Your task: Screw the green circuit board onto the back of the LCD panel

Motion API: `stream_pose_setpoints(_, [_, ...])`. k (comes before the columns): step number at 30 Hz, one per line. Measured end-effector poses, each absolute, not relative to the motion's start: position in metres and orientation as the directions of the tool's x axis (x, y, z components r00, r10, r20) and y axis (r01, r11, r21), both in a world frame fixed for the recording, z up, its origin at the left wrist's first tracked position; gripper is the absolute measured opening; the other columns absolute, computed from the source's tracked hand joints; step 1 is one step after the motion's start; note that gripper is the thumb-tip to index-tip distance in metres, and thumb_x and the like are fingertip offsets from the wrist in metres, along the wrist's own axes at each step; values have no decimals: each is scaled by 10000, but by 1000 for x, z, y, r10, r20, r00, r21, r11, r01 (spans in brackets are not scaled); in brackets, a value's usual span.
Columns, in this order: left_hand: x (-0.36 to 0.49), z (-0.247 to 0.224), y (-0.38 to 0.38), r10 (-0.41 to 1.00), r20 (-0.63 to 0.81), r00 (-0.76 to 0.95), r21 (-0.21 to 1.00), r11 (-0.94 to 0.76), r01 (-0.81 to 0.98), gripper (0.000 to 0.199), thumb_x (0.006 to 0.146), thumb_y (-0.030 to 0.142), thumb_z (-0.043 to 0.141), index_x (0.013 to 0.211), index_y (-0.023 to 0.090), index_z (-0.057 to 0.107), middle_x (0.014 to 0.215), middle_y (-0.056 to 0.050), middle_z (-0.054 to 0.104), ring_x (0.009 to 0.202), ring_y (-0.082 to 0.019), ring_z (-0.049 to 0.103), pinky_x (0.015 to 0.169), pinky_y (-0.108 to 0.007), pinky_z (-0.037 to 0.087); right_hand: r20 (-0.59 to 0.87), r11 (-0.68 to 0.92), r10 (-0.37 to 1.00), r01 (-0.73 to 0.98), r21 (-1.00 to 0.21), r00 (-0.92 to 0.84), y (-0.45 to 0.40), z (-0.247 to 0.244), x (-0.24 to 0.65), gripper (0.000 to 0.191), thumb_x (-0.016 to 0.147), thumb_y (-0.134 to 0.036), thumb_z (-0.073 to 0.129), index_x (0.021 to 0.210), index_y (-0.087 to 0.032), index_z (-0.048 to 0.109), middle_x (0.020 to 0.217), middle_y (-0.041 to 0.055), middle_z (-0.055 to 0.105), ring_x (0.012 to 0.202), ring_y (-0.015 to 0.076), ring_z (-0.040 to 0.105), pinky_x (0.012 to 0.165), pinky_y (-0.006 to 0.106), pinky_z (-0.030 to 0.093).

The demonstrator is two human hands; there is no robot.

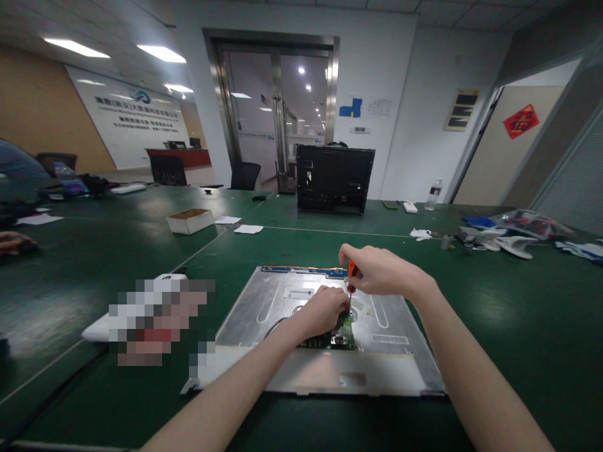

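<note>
A flat metal display panel [264, 314] lies on the green table, with a blue circuit strip [301, 270] along its far edge. My right hand [377, 269] is closed around an orange and black screwdriver [353, 271], held upright with its shaft pointing down at the panel's middle. Beside the shaft, my left hand [325, 309] has its fingers pressed together at the far end of a green circuit board [347, 333]; whatever they pinch is hidden. A metal connector [338, 340] shows on the near part of that board.
A black monitor housing [335, 179] stands beyond the panel. To the left are a white box [190, 221], papers [249, 229] and a partly blurred white object [98, 328]. Plastic bags [532, 223] and parts lie far right. Another person's hand [16, 243] shows at far left.
</note>
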State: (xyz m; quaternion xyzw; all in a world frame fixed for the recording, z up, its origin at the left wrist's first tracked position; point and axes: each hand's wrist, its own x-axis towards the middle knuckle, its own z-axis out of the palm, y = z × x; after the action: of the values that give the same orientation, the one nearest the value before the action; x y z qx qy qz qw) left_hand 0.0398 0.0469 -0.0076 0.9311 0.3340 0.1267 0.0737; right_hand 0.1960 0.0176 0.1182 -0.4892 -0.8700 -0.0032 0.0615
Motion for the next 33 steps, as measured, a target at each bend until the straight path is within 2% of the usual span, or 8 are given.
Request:
stream_pose_setpoints(3, [40, -6, 46, 640, 187, 745, 221, -766, 603, 202, 854, 50, 479, 795, 167, 632, 877, -30, 676, 831, -177, 596, 752, -257, 392, 101, 531, 846, 846, -55, -524, 17, 119, 195, 234, 743, -227, 585, 976, -226, 561, 777, 18, 640, 668, 157, 548, 507, 235, 265])
stream_pose_setpoints(5, [40, -6, 46, 642, 184, 745, 219, -765, 605, 199, 849, 49, 482, 804, 168, 634, 875, -30, 677, 831, -180, 597, 749, -259, 392, 115, 500, 862, 866, -23, -494, 18, 120, 195, 153, 769, -336, 606, 877, -227, 597, 758, 21, 647, 681, 169, 560, 509, 244, 263])
stream_pose_setpoints(9, [40, -4, 46, 644, 170, 746, 215, -763, 610, 181, 842, 56, 497, 807, 167, 636, 878, -36, 680, 841, -191, 599, 767, -270, 395, 140, 399, 907, 917, 14, -397, 22, 120, 194, 312, 845, -487, 520, 752, -218, 648, 723, 46, 658, 665, 183, 577, 512, 263, 277])
stream_pose_setpoints(11, [40, -4, 45, 647, 162, 745, 214, -760, 614, 185, 848, 60, 494, 801, 166, 638, 870, -37, 682, 836, -191, 601, 762, -268, 398, 135, 385, 913, 923, 20, -384, 23, 120, 195, 316, 863, -459, 495, 750, -217, 664, 743, 53, 669, 666, 181, 584, 517, 266, 279])
stream_pose_setpoints(16, [40, -5, 46, 655, 151, 740, 220, -753, 621, 196, 864, 73, 480, 819, 167, 646, 876, -39, 687, 839, -188, 608, 764, -261, 408, 133, 426, 895, 904, 25, -425, 20, 121, 196, 128, 785, -299, 544, 838, -219, 628, 754, 33, 660, 662, 165, 569, 504, 252, 263])
stream_pose_setpoints(19, [40, -5, 47, 653, 149, 742, 225, -753, 618, 195, 860, 73, 483, 832, 171, 649, 886, -36, 688, 850, -188, 610, 781, -262, 411, 116, 448, 888, 894, 2, -446, 19, 121, 198, 175, 719, -280, 595, 885, -226, 596, 757, 16, 646, 629, 153, 550, 483, 243, 255])
stream_pose_setpoints(27, [40, -3, 46, 663, 142, 735, 225, -745, 628, 207, 840, 59, 479, 816, 171, 651, 870, -37, 694, 833, -191, 612, 750, -262, 416, 115, 408, 907, 913, 0, -405, 21, 121, 194, 275, 827, -480, 529, 780, -232, 640, 750, 33, 674, 683, 181, 581, 500, 263, 248])
stream_pose_setpoints(33, [40, -3, 46, 661, 144, 736, 231, -746, 625, 213, 843, 67, 474, 813, 173, 657, 869, -38, 693, 843, -193, 615, 761, -265, 421, 144, 442, 886, 897, 23, -441, 18, 121, 194, 100, 765, -261, 556, 843, -224, 608, 756, 24, 655, 653, 159, 554, 496, 258, 231])
